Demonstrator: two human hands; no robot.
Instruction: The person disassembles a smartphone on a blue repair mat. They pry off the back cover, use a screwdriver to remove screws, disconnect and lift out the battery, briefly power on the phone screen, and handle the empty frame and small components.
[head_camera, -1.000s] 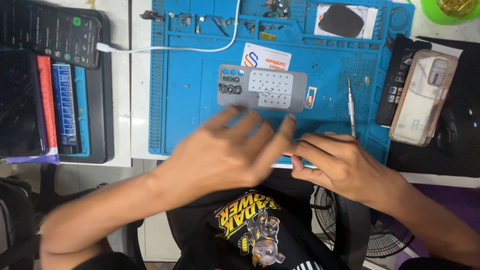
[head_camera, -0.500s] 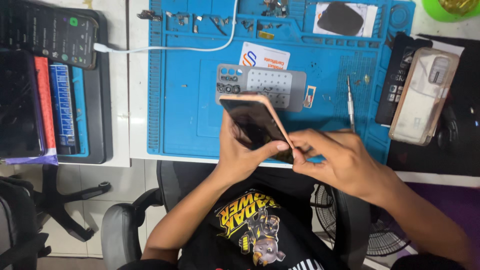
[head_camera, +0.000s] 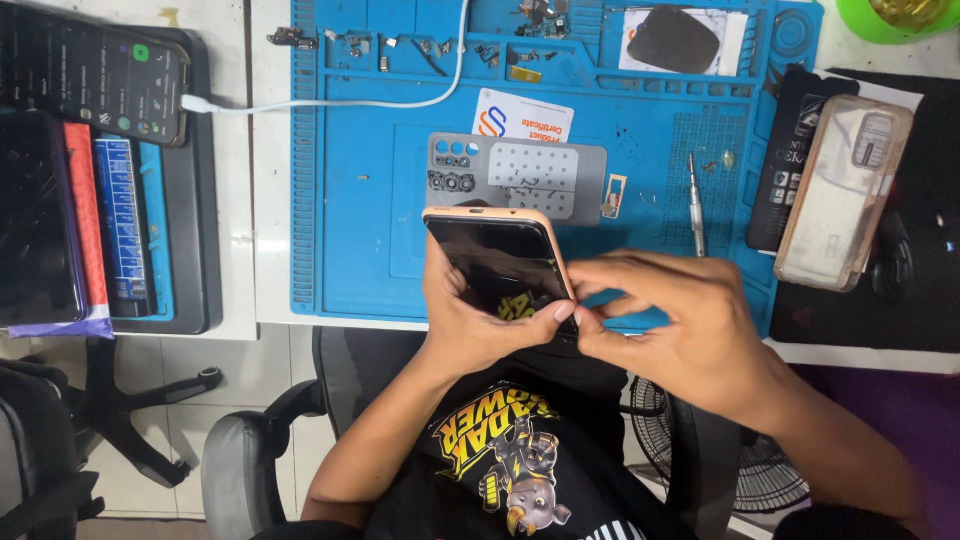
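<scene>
My left hand (head_camera: 470, 320) cradles a smartphone (head_camera: 495, 260) with a dark screen and peach-coloured frame, held above the front edge of the blue repair mat (head_camera: 340, 200). My right hand (head_camera: 670, 320) pinches the phone's lower right edge with thumb and fingertips. Just beyond the phone, a grey back cover (head_camera: 520, 178) with camera holes lies on the mat. A thin metal screwdriver (head_camera: 696, 205) rests to the right of it.
A white cable (head_camera: 350, 100) runs to a lit phone (head_camera: 95, 75) at the back left. Small parts (head_camera: 400, 45) fill the mat's top trays. A clear phone case (head_camera: 845, 190) lies right. A dark tablet (head_camera: 35, 220) sits left. A fan (head_camera: 750, 460) stands on the floor.
A second ago both hands were flat and blurred over the mat's front edge. The left hand then lifted the phone, and now the right hand grips its lower edge.
</scene>
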